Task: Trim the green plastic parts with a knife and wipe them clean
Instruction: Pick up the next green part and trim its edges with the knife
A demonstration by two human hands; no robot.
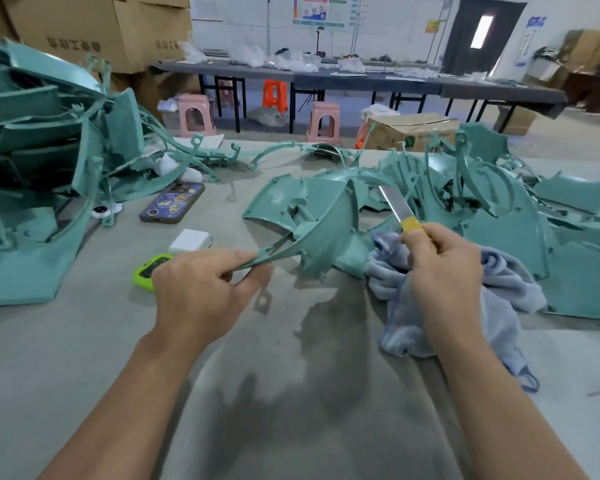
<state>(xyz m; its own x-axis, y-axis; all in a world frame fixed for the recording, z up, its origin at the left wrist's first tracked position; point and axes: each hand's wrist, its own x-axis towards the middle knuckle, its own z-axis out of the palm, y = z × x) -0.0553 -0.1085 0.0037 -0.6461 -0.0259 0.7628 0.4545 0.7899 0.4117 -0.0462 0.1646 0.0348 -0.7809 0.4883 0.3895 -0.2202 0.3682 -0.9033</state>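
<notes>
Left hand [201, 289] pinches the thin rail of the green part [312, 220], held above the table [291, 393] centre. Right hand [444, 271] grips knife [400, 209] and cloth [499, 289]; blade points away, just right of the part.

**Lighting and Image Quality — Head View**

Bright, even indoor light from overhead. Soft grey shadows fall on the table [49, 358] beneath the arms, toward the viewer. The door window [482, 31] is blown out white; the knife blade [394, 200] carries a mild sheen. Wide-angle bowing bends the far benches [361, 81] (strongest at the edges). Cardboard boxes [586, 46] at upper right are smeared — detail is soft overall.
</notes>
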